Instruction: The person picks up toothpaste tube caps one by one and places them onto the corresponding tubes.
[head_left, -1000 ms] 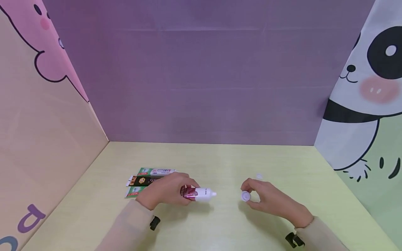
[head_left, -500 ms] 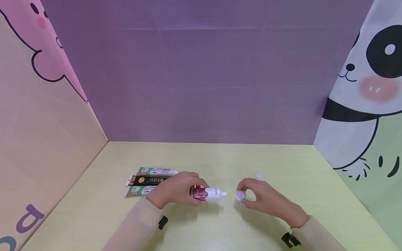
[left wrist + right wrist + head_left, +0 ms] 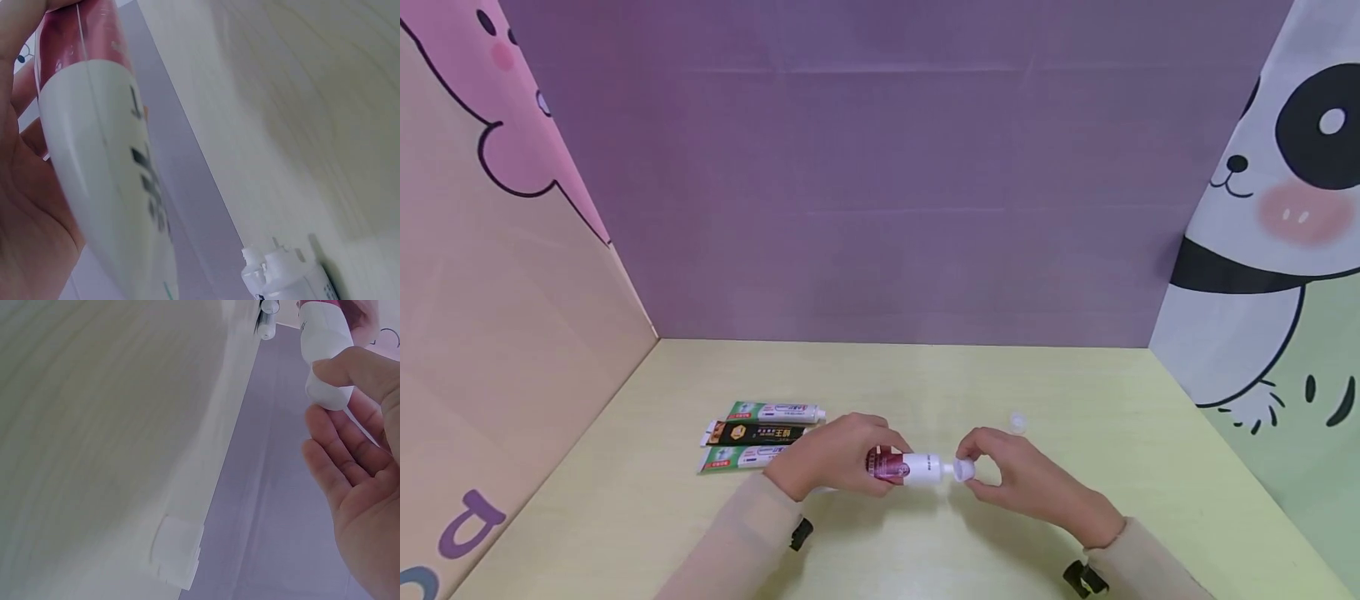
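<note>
My left hand (image 3: pixel 842 454) grips a toothpaste tube (image 3: pixel 922 469), dark red and white, held level above the table with its nozzle pointing right. Between the thumb and fingers of my right hand (image 3: pixel 1026 471) is a white screw cap (image 3: pixel 964 471), its open side toward the tube. Cap and nozzle tip meet in the head view. The right wrist view shows the cap (image 3: pixel 330 394) in line with the tube's white shoulder (image 3: pixel 325 331). Up close in the left wrist view, the white tube body (image 3: pixel 106 144) carries dark lettering; its tail is hidden by the hand.
Left of my hands lie a green-and-white toothpaste tube (image 3: pixel 782 412), a black one (image 3: pixel 760 433) and another green one (image 3: pixel 737 457), side by side. Behind my right hand is another white cap (image 3: pixel 1017 422). A purple panel (image 3: pixel 895 183) closes off the table's back.
The left hand has carried the tube rightward while the right hand has brought the cap slightly left, closing the gap between nozzle and cap. The other tubes have stayed put.
</note>
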A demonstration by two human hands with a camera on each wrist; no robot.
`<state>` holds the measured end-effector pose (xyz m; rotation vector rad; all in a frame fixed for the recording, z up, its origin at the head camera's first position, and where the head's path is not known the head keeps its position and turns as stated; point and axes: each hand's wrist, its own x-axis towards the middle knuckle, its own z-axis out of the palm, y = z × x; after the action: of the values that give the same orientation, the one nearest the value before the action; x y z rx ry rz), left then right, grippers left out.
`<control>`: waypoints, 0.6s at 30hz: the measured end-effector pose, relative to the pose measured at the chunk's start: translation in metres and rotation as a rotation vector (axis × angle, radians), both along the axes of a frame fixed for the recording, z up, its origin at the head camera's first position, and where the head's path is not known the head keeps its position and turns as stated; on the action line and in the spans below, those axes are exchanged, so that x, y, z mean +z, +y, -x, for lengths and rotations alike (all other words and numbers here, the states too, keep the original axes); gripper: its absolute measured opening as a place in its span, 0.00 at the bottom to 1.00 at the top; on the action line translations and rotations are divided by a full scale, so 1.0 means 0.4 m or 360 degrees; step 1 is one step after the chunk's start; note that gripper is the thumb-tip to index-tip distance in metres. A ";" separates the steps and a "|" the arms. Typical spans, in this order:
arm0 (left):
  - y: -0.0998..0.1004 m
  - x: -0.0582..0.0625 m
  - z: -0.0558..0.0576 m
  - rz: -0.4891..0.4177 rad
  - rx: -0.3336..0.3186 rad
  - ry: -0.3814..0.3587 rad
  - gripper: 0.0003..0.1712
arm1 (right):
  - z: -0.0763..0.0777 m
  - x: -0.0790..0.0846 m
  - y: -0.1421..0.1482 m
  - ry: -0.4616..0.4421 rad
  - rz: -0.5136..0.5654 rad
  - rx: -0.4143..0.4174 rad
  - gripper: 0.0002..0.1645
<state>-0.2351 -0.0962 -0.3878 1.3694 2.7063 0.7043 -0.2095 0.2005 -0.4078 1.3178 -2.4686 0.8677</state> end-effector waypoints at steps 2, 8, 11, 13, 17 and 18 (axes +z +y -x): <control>0.004 0.003 0.000 -0.0008 -0.0012 -0.0001 0.18 | 0.000 -0.001 -0.003 0.0002 0.0015 0.0011 0.21; 0.013 0.009 -0.002 -0.0011 -0.0003 -0.0028 0.19 | -0.003 -0.006 -0.011 -0.0032 0.0066 0.0023 0.21; 0.014 0.009 -0.002 -0.0009 -0.0003 -0.0045 0.18 | -0.004 -0.010 -0.013 -0.0023 0.0092 0.0022 0.21; 0.014 0.008 -0.002 -0.0014 -0.0007 -0.0059 0.18 | -0.005 -0.014 -0.014 -0.0012 0.0109 0.0029 0.21; 0.015 0.005 -0.003 -0.0029 -0.0020 -0.0080 0.18 | -0.004 -0.021 -0.016 -0.0005 0.0115 0.0040 0.21; 0.015 0.005 -0.003 -0.0030 -0.0021 -0.0082 0.17 | -0.004 -0.022 -0.017 -0.0009 0.0115 0.0040 0.21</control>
<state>-0.2338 -0.0902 -0.3859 1.3523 2.6556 0.7551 -0.2077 0.1938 -0.4165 1.3269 -2.4061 0.9584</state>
